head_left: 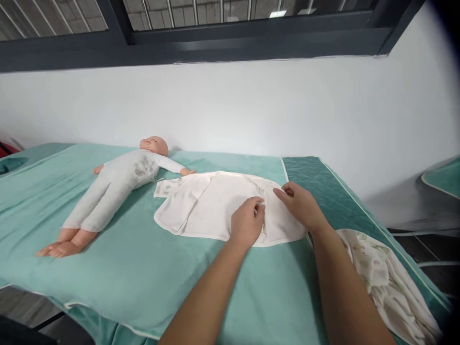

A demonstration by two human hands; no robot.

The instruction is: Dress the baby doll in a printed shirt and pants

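A white baby shirt lies spread out on the green bed cover, with a short printed sleeve pointing left. My left hand rests on its right half, fingers curled and pinching a fold of the cloth. Just to the right, my right hand bends over the upper right part of the shirt, thumb and fingertips drawn together on the fabric. A baby doll in a white body suit lies on its back to the left, one of its hands touching the shirt's upper edge.
The green cover stretches across the bed, with a darker quilted part at the right. Crumpled printed baby clothes lie beside my right forearm. A white wall and a dark window frame stand behind.
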